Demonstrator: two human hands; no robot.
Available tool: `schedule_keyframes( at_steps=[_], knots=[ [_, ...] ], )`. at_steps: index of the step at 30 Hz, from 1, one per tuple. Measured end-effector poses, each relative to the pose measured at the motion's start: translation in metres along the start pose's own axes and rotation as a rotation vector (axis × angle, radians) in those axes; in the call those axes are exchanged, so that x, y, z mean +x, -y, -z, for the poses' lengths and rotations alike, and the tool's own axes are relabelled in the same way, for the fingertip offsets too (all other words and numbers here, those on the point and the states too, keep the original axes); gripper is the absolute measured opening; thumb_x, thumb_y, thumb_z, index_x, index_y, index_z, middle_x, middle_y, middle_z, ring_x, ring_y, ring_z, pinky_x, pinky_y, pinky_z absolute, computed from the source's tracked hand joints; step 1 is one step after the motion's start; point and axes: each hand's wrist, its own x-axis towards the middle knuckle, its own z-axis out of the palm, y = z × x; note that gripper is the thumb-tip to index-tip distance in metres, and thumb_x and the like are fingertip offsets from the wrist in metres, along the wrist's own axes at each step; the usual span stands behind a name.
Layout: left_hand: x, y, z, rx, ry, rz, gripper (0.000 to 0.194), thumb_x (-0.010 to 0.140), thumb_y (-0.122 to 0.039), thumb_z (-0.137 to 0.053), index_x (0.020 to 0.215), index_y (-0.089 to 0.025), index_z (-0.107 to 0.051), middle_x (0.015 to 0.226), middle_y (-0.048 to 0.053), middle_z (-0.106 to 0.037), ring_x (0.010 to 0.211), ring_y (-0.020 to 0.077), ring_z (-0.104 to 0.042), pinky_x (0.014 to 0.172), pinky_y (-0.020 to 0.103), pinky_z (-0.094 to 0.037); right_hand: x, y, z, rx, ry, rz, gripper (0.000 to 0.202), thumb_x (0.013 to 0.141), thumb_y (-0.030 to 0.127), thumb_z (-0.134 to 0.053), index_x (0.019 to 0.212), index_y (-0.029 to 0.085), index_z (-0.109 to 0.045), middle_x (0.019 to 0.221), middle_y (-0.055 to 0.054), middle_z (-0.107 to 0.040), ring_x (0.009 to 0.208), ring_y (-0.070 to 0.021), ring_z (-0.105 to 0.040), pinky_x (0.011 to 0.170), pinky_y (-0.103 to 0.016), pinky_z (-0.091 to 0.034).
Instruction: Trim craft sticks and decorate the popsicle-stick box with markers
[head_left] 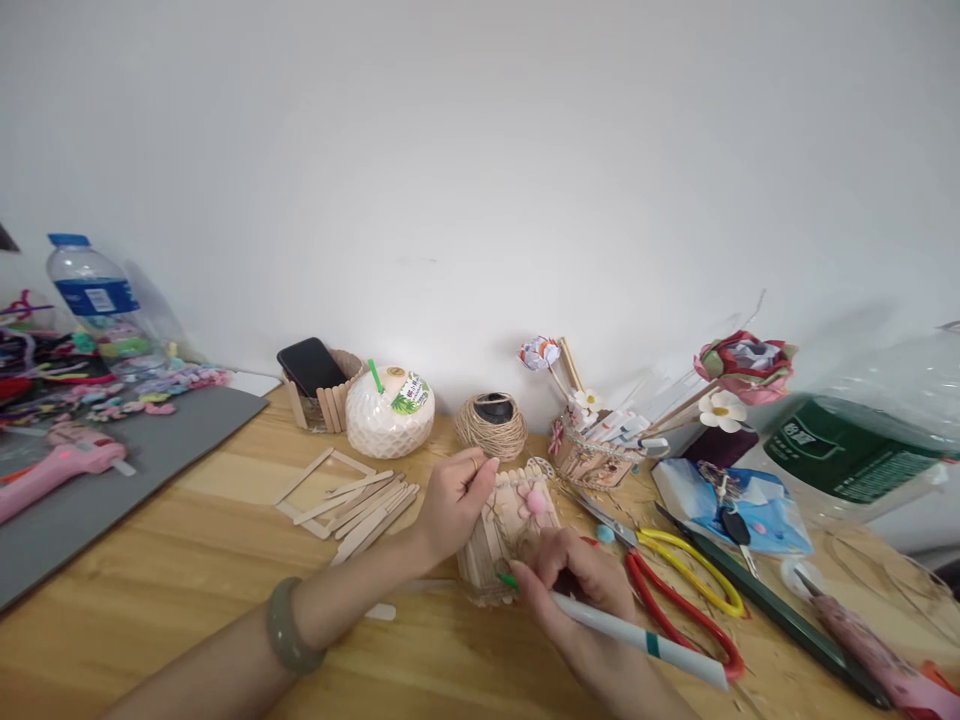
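Observation:
A small craft-stick box (491,540) with a pink pompom (536,501) and twine trim lies tilted between my hands. My left hand (454,503), ring on a finger, is closed on its upper left edge; the fingertips are partly hidden. In my right hand (581,590) is a white felt-tip marker (611,618) with a green band. Its green tip meets, or nearly meets, the lower front of the box. Left of the box lies a pile of loose craft sticks (367,512). Just behind it sits a ball of twine (491,430).
At right lie scissors (652,580), a long dark green tool (780,605), keys (736,525) and a pink glue gun (862,640). Behind stand a phone (310,367) in a stick holder, a wrapped coconut (390,415) and a pen box (596,460). A grey mat (165,470) is left.

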Motion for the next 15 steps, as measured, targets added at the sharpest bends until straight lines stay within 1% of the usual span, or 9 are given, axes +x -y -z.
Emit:
schedule_keyframes(
  at_steps=[4,8,10,12,15],
  knots=[
    [0.0000,0.0001,0.0002,-0.003,0.003,-0.002,0.040,0.089,-0.030,-0.038,0.052,-0.021,-0.026,0.055,-0.005,-0.030,0.052,0.0107,-0.033,0.052,0.026,-0.026,0.0005,0.0001,0.0001,0.015,-0.001,-0.018,0.032,0.080,0.016,-0.051,0.056,0.022,-0.031,0.049,0.006,-0.039,0.042,-0.0083,-0.038,0.041,-0.020,-0.033],
    [0.0003,-0.0002,0.0001,-0.004,0.003,0.002,0.040,0.089,-0.030,-0.038,0.052,-0.020,-0.026,0.055,-0.005,-0.030,0.052,0.0105,-0.033,0.052,0.026,-0.026,-0.0001,-0.0008,-0.0002,-0.001,0.004,0.001,0.031,0.079,0.016,-0.054,0.056,0.022,-0.034,0.049,0.006,-0.042,0.043,-0.0084,-0.040,0.041,-0.020,-0.033],
    [0.0004,-0.0001,-0.0001,-0.004,0.004,0.000,0.040,0.089,-0.030,-0.038,0.052,-0.020,-0.026,0.055,-0.005,-0.030,0.052,0.0104,-0.033,0.051,0.026,-0.026,-0.0006,-0.0011,-0.0003,-0.004,0.000,0.005,0.032,0.079,0.015,-0.053,0.056,0.022,-0.033,0.049,0.006,-0.041,0.042,-0.0081,-0.038,0.040,-0.020,-0.032],
    [0.0004,0.0002,-0.0003,-0.004,0.004,-0.005,0.040,0.089,-0.030,-0.038,0.052,-0.020,-0.026,0.054,-0.005,-0.030,0.052,0.0103,-0.033,0.051,0.026,-0.026,-0.0014,-0.0018,-0.0005,0.022,-0.015,0.000,0.032,0.080,0.014,-0.051,0.056,0.022,-0.032,0.049,0.006,-0.040,0.042,-0.0080,-0.038,0.040,-0.020,-0.032],
    [0.0004,0.0004,-0.0004,-0.002,0.000,-0.006,0.040,0.089,-0.029,-0.038,0.052,-0.020,-0.026,0.054,-0.005,-0.029,0.051,0.0103,-0.033,0.051,0.026,-0.026,-0.0027,-0.0025,-0.0014,0.054,-0.002,-0.013,0.031,0.081,0.017,-0.054,0.057,0.022,-0.035,0.050,0.006,-0.042,0.043,-0.0084,-0.039,0.041,-0.020,-0.033]
  ],
)
